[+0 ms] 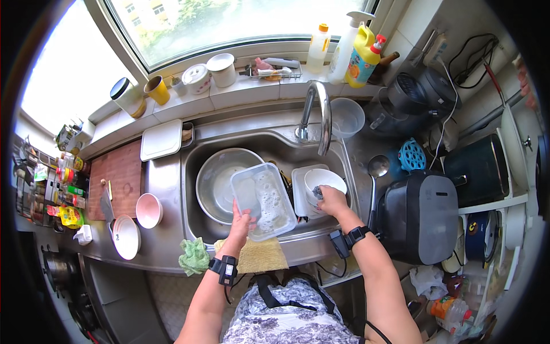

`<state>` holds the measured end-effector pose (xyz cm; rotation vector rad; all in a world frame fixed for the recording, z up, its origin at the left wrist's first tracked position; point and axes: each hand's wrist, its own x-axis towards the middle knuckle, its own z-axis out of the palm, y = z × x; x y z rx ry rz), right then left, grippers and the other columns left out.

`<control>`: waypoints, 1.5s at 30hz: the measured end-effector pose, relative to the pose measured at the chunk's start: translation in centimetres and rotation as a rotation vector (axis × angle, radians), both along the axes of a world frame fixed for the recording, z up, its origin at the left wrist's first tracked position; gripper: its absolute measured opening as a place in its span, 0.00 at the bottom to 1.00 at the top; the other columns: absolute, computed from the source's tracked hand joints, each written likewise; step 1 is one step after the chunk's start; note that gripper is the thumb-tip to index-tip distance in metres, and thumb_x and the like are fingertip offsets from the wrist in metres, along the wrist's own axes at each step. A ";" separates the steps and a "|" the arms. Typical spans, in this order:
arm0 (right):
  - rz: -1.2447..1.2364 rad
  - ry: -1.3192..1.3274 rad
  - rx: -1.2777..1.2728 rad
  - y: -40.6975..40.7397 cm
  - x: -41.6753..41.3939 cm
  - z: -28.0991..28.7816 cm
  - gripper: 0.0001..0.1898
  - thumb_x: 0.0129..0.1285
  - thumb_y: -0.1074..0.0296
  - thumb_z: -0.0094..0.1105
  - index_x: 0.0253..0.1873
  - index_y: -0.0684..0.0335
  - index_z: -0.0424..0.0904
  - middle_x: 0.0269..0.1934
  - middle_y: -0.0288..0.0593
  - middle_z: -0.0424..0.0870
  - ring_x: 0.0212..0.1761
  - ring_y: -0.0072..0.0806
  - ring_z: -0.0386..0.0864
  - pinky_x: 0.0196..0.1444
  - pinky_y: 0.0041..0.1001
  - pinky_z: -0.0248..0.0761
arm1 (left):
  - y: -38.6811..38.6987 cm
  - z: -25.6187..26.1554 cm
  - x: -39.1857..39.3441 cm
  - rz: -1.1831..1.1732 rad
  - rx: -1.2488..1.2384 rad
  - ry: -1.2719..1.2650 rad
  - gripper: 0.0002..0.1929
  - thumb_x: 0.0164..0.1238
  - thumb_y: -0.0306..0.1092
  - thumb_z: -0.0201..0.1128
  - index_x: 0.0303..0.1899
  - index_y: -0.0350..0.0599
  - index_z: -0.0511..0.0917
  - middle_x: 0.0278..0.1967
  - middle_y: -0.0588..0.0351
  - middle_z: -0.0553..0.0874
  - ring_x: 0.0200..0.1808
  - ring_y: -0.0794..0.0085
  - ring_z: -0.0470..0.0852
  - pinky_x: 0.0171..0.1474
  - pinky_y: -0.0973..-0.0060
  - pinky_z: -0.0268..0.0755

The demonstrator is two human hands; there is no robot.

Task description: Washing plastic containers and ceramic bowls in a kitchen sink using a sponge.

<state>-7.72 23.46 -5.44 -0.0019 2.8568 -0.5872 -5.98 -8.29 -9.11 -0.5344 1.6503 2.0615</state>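
My left hand (241, 224) grips the near left side of a translucent rectangular plastic container (244, 193), tilted over the sink. White soap suds (271, 206) cover much of its inside. In my right hand (334, 201) is a grey mesh scourer (318, 192), held at the inside of a white bowl (333, 175). That bowl rests over a pale rectangular plastic container (298, 200) at the sink's right. A round stainless steel basin (210, 189) stands at the left of the steel sink (275, 148), partly hidden by the container.
A chrome faucet (325, 120) arches over the sink's back. On the left counter are a pink bowl (149, 210), a patterned bowl (127, 237) and a knife (106, 204) by a cutting board (122, 167). A ladle (374, 185) and a dark appliance (419, 215) stand right. Cloths (262, 254) hang in front.
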 end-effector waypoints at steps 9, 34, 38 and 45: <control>0.080 -0.066 0.026 0.4 0.4 -2.8 0.19 0.47 0.61 0.70 0.42 0.61 0.75 0.42 0.48 0.80 0.46 0.45 0.79 0.47 0.39 0.73 | 0.3 1.6 0.1 0.029 0.016 0.018 0.40 0.59 0.27 0.48 0.71 0.75 0.43 0.47 0.55 0.68 0.40 0.69 0.74 0.39 0.69 0.73; 0.289 0.305 0.384 -11.8 1.6 6.6 0.25 0.53 0.58 0.61 0.52 0.68 0.74 0.59 0.54 0.71 0.58 0.43 0.70 0.60 0.37 0.61 | 4.2 4.0 -0.3 -0.160 0.082 0.261 0.37 0.66 0.29 0.48 0.73 0.46 0.38 0.64 0.51 0.63 0.61 0.68 0.65 0.64 0.74 0.56; 0.316 0.340 0.190 -10.7 -1.0 4.2 0.25 0.52 0.62 0.61 0.55 0.67 0.73 0.62 0.54 0.68 0.62 0.47 0.66 0.63 0.41 0.59 | 5.0 2.7 0.3 -0.213 -0.037 0.419 0.37 0.67 0.30 0.49 0.73 0.48 0.38 0.63 0.51 0.65 0.59 0.68 0.68 0.61 0.73 0.61; 0.708 0.195 -0.121 -11.0 0.3 5.6 0.26 0.44 0.77 0.55 0.55 0.61 0.74 0.62 0.43 0.70 0.66 0.41 0.64 0.63 0.44 0.58 | 4.0 5.2 -0.8 -0.266 0.065 0.195 0.33 0.74 0.46 0.47 0.73 0.65 0.40 0.58 0.52 0.71 0.43 0.69 0.78 0.34 0.73 0.76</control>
